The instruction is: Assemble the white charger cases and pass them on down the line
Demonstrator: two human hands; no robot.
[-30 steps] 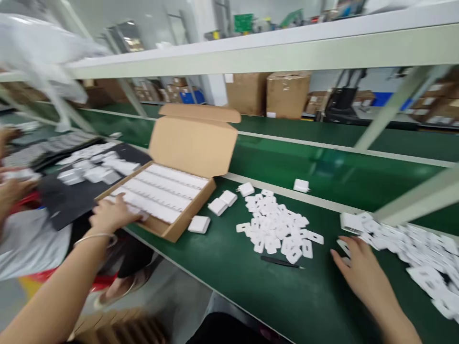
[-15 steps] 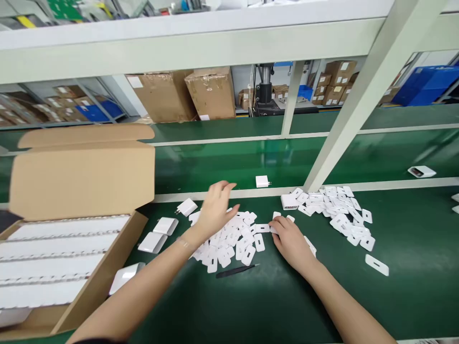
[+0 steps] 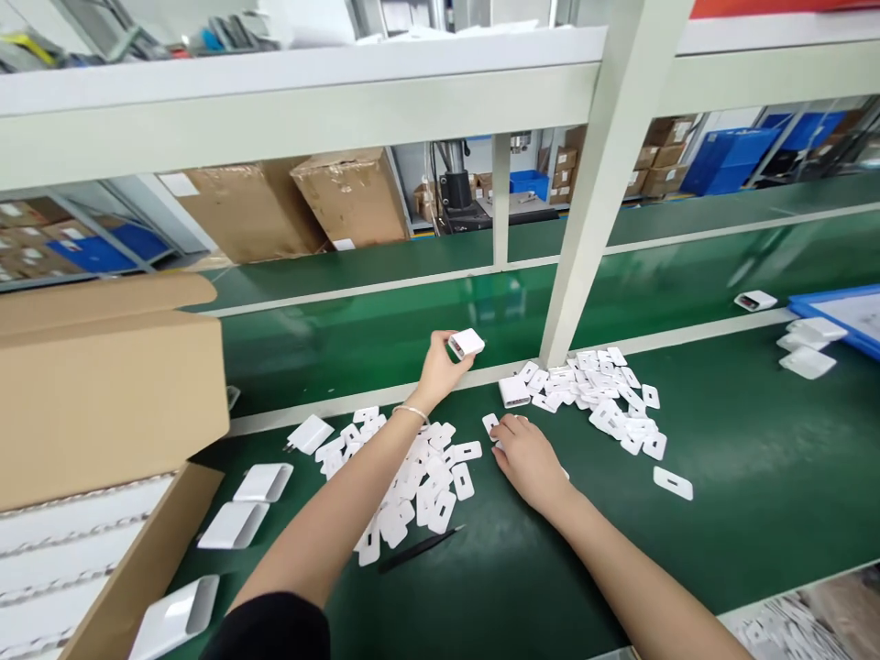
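Observation:
My left hand (image 3: pixel 440 371) holds a white plug-in charger (image 3: pixel 467 343) between thumb and fingers, above the table's back rail. The charger's open end, dark and reddish inside, faces me. My right hand (image 3: pixel 533 466) rests low on the table, its fingers bent over a small white cover plate (image 3: pixel 499 445) that they mostly hide. Another slotted plate (image 3: pixel 489 423) lies just beyond its fingertips. A heap of white slotted plates (image 3: pixel 412 481) spreads under my left forearm, with black tweezers (image 3: pixel 421 550) in front. Beyond my right hand, another charger (image 3: pixel 514 391) stands beside a second plate heap (image 3: pixel 598 380).
An open cardboard box (image 3: pixel 110 403) with white rows inside stands at left. White charger shells (image 3: pixel 234 524) and a pronged charger (image 3: pixel 310 434) lie beside it. A slanted post (image 3: pixel 584 211) rises behind the plates. White pieces (image 3: pixel 809 348) and a blue-edged tray (image 3: pixel 845 312) are at right.
My left hand was open and reaching over the plates; now it has picked up the charger from behind the rail. My right hand stays at the plates. The view has swung right.

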